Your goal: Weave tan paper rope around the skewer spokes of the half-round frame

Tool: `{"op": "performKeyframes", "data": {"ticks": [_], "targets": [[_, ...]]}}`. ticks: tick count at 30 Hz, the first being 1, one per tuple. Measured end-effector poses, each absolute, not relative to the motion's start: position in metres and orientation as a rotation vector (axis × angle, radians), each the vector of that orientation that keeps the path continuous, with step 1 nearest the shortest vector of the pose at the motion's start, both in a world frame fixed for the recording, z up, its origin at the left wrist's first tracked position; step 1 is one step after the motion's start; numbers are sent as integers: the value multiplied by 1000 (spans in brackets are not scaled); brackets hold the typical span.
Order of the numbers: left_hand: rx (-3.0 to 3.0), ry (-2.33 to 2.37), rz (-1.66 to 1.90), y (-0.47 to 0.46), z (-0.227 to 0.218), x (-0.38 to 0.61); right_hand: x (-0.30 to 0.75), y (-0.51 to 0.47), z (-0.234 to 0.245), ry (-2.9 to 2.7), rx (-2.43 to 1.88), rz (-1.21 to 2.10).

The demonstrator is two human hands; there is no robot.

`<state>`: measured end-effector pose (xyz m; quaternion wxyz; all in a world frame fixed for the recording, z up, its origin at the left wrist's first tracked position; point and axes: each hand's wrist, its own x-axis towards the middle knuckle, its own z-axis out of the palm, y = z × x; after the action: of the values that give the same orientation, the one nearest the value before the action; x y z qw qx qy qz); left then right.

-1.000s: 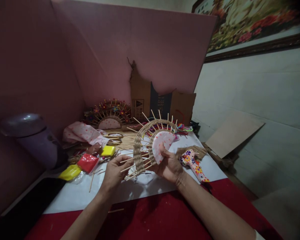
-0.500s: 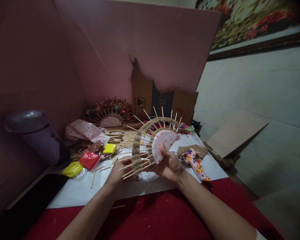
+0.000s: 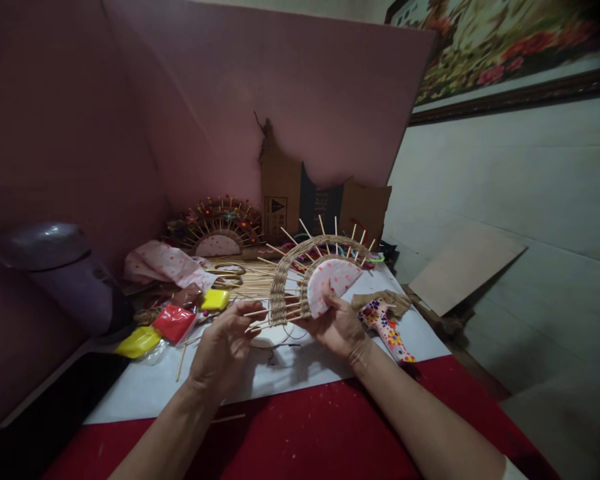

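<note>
A half-round piece woven from brown twine over thin wooden sticks [image 3: 280, 283] is held up above the table. Its inner half-circle is covered in spotted white cloth [image 3: 325, 283]. My right hand [image 3: 340, 327] grips this inner part, thumb on the cloth and fingers behind. With curled fingers, my left hand [image 3: 225, 340] is at the stick ends on the lower left; its far fingertips are partly hidden behind the sticks. A loose dark thread [image 3: 293, 333] hangs below the piece, over white paper [image 3: 300, 373].
At the back stands a similar half-round piece with coloured beads [image 3: 217, 245], beside torn cardboard [image 3: 283, 180]. Loose sticks [image 3: 255, 277], spotted cloth [image 3: 155, 263], red packet [image 3: 175, 323] and yellow packets lie left. A purple bottle [image 3: 75, 287] leans there; a floral glue-gun-shaped object [image 3: 387, 330] lies right.
The woven piece has turned slightly clockwise, its lower left end rising. My left hand has shifted left, showing more of its palm. My right hand keeps its grip.
</note>
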<state>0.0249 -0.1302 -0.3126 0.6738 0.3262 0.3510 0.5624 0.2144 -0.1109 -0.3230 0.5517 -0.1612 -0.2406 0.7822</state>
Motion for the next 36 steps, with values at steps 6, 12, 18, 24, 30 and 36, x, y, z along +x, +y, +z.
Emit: {"op": "performKeyframes", "data": {"ticks": [6, 12, 18, 24, 30, 36], "targets": [[703, 762, 1236, -134, -310, 30, 213, -113, -321, -574, -355, 1874], [761, 796, 1241, -133, -311, 31, 214, -112, -324, -571, -353, 1884], [774, 887, 1256, -138, -309, 32, 216, -109, -326, -544, -345, 1833], [830, 944, 1251, -135, -316, 39, 217, -107, -328, -625, -300, 1817], [960, 961, 1250, -129, -328, 38, 214, -108, -328, -615, -319, 1797], [941, 999, 1246, -127, -331, 39, 213, -109, -328, -627, -300, 1803]]}}
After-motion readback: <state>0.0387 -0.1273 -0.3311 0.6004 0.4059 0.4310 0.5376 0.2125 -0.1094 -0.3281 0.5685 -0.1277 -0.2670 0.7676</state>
